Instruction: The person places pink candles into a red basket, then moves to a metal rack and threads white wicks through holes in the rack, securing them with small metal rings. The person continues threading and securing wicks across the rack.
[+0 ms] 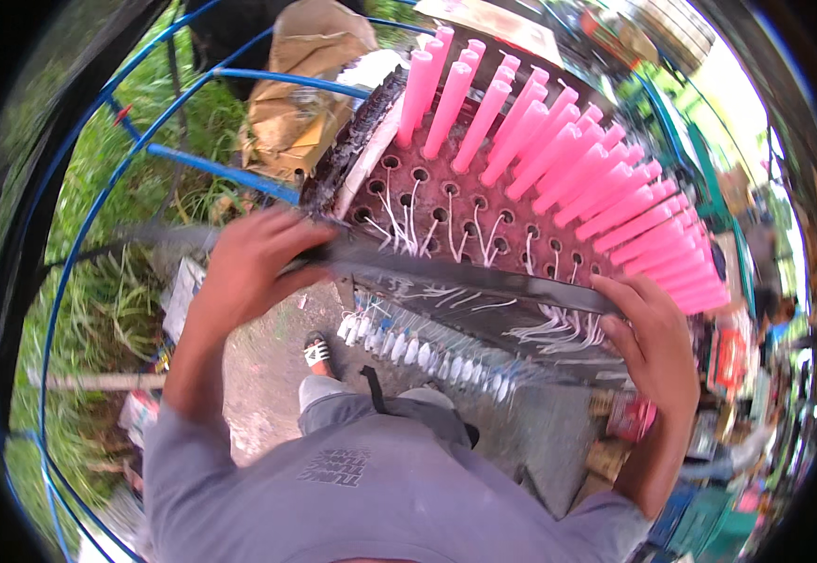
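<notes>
Rows of pink candles (521, 131) stand up out of a reddish metal candle mould (408, 155). Nearer to me its top shows open holes, with loose white wicks (408, 220) coming out of them. A long dark flat bar (465, 274) lies across the mould's near edge. My left hand (263, 263) grips it near the left end, slightly blurred. On the right, my right hand (643, 328) has its fingers closed over the bar's other end. Below the bar, more white wicks (559, 328) hang against the mould's dark front, above a row of white spools (418, 352).
Blue metal tubing (221, 174) curves along the left, before tall grass (99, 310). Brown cardboard (301, 75) rests behind the mould's left corner. Boxes and a red-orange container (729, 361) crowd the right. My shoe (317, 349) is on the concrete floor (268, 394).
</notes>
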Action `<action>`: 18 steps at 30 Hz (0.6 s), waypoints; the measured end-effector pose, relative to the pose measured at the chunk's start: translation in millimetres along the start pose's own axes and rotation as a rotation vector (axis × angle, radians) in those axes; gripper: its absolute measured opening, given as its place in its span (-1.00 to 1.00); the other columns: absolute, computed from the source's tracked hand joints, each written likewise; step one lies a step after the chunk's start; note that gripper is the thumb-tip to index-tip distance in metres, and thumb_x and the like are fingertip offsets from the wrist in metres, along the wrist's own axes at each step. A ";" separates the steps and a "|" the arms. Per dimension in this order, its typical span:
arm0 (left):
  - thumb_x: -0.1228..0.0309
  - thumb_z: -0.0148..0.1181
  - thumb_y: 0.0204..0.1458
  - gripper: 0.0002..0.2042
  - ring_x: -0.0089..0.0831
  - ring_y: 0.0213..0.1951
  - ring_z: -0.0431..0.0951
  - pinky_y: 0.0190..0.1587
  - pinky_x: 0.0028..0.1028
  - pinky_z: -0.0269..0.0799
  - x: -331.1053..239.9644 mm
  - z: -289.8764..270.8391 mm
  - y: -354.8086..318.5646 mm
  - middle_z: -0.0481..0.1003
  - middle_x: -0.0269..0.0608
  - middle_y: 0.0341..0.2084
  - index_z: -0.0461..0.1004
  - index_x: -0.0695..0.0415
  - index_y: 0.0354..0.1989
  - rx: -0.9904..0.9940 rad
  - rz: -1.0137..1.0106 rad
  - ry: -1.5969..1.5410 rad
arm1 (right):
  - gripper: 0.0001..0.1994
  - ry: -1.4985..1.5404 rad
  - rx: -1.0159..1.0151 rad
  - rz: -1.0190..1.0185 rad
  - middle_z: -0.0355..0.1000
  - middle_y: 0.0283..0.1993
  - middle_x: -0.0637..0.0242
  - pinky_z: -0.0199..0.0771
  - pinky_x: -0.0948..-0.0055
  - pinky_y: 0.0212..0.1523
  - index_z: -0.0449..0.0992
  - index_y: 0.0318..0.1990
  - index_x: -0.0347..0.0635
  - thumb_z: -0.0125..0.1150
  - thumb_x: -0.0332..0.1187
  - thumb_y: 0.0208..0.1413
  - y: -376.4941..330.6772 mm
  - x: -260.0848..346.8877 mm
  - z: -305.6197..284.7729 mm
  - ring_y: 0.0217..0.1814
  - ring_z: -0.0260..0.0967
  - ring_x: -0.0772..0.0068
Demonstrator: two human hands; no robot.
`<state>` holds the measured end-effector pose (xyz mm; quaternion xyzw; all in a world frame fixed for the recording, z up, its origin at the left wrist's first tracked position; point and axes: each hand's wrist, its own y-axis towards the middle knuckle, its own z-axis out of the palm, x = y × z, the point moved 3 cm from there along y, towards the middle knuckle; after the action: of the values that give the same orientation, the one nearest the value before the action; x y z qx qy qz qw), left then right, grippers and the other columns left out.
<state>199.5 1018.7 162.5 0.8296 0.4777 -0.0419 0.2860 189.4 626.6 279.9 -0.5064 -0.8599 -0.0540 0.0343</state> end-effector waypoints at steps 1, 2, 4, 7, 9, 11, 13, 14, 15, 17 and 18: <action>0.13 0.43 -0.04 -0.62 -0.13 -0.22 0.58 -0.20 -0.18 0.46 -30.8 6.0 33.7 0.53 -0.20 -0.37 0.61 0.06 -0.10 -0.043 0.101 0.066 | -0.64 -0.039 -0.077 0.032 0.47 -0.06 0.09 0.44 0.12 0.01 0.57 0.15 -0.14 0.23 -0.29 0.22 -25.2 -28.9 -2.4 -0.02 0.46 0.01; 0.13 0.43 -0.04 -0.61 -0.14 -0.23 0.58 -0.18 -0.19 0.46 -55.3 20.0 66.2 0.56 -0.22 -0.34 0.62 0.04 -0.08 -0.022 0.156 0.047 | -0.64 -0.071 -0.146 0.070 0.47 -0.06 0.09 0.44 0.14 0.01 0.58 0.16 -0.13 0.22 -0.29 0.24 -49.4 -62.3 2.5 -0.04 0.46 0.02; 0.10 0.39 0.01 -0.63 -0.16 -0.22 0.61 -0.15 -0.20 0.47 -94.8 51.4 124.9 0.60 -0.25 -0.29 0.63 0.03 -0.08 0.002 0.232 0.014 | -0.65 -0.098 -0.239 0.121 0.48 -0.08 0.09 0.44 0.18 0.00 0.58 0.17 -0.12 0.19 -0.27 0.28 -84.3 -122.8 3.2 -0.07 0.47 0.03; 0.03 0.30 0.09 -0.64 -0.17 -0.13 0.64 -0.10 -0.20 0.51 -132.2 112.6 180.2 0.62 -0.24 -0.23 0.62 0.03 -0.11 -0.001 0.249 0.000 | -0.66 -0.038 -0.288 0.165 0.48 -0.13 0.11 0.45 0.21 -0.02 0.59 0.17 -0.13 0.14 -0.25 0.33 -101.4 -199.3 -2.0 -0.10 0.47 0.06; 0.00 0.29 0.10 -0.62 -0.17 -0.09 0.64 -0.04 -0.17 0.50 -151.2 152.6 207.6 0.63 -0.25 -0.22 0.62 0.01 -0.09 0.050 0.198 -0.002 | -0.66 0.003 -0.224 0.229 0.48 -0.15 0.11 0.45 0.23 -0.03 0.58 0.17 -0.15 0.12 -0.24 0.35 -111.5 -240.7 -2.8 -0.10 0.48 0.08; -0.02 0.29 0.09 -0.62 -0.18 -0.06 0.63 -0.01 -0.16 0.48 -167.2 174.3 222.2 0.63 -0.26 -0.21 0.63 0.00 -0.09 0.008 0.213 -0.034 | -0.66 0.011 -0.206 0.228 0.49 -0.15 0.13 0.44 0.24 -0.02 0.58 0.17 -0.16 0.10 -0.24 0.37 -118.5 -262.7 -6.4 -0.10 0.48 0.10; -0.02 0.29 0.09 -0.62 -0.19 -0.04 0.62 0.02 -0.15 0.46 -178.8 186.4 233.7 0.64 -0.27 -0.20 0.63 -0.01 -0.09 -0.011 0.216 -0.034 | -0.66 0.018 -0.236 0.181 0.49 -0.15 0.13 0.44 0.25 -0.02 0.58 0.17 -0.17 0.08 -0.24 0.38 -127.6 -283.2 -8.3 -0.09 0.48 0.10; -0.02 0.30 0.09 -0.62 -0.20 -0.03 0.62 0.03 -0.15 0.45 -188.7 190.9 238.2 0.64 -0.27 -0.20 0.63 0.00 -0.10 -0.004 0.214 -0.023 | -0.65 0.014 -0.250 0.181 0.49 -0.14 0.13 0.43 0.25 -0.01 0.57 0.17 -0.19 0.06 -0.23 0.39 -133.7 -295.4 -8.4 -0.09 0.48 0.10; -0.02 0.30 0.09 -0.62 -0.20 -0.02 0.61 0.05 -0.16 0.44 -196.4 194.2 240.0 0.64 -0.28 -0.20 0.63 0.00 -0.11 0.004 0.213 -0.011 | -0.65 0.020 -0.244 0.180 0.49 -0.14 0.13 0.43 0.25 -0.01 0.57 0.17 -0.20 0.06 -0.23 0.39 -135.4 -303.8 -5.5 -0.09 0.48 0.10; -0.01 0.30 0.09 -0.63 -0.22 -0.03 0.61 0.05 -0.17 0.43 -202.9 196.2 237.0 0.64 -0.28 -0.20 0.64 0.00 -0.11 0.025 0.158 -0.002 | -0.65 0.028 -0.238 0.177 0.49 -0.14 0.12 0.43 0.25 -0.01 0.58 0.16 -0.21 0.06 -0.24 0.39 -135.2 -312.7 -3.0 -0.09 0.47 0.10; -0.01 0.30 0.09 -0.63 -0.22 -0.03 0.61 0.05 -0.18 0.43 -205.1 196.7 237.8 0.64 -0.29 -0.20 0.64 0.00 -0.11 0.033 0.133 0.003 | -0.65 0.034 -0.238 0.181 0.49 -0.14 0.12 0.43 0.25 -0.01 0.58 0.16 -0.22 0.07 -0.23 0.39 -135.8 -316.9 -3.3 -0.09 0.47 0.09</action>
<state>323.0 669.4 172.2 0.8643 0.4211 -0.0294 0.2736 224.2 286.0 239.3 -0.5815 -0.7975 -0.1607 -0.0069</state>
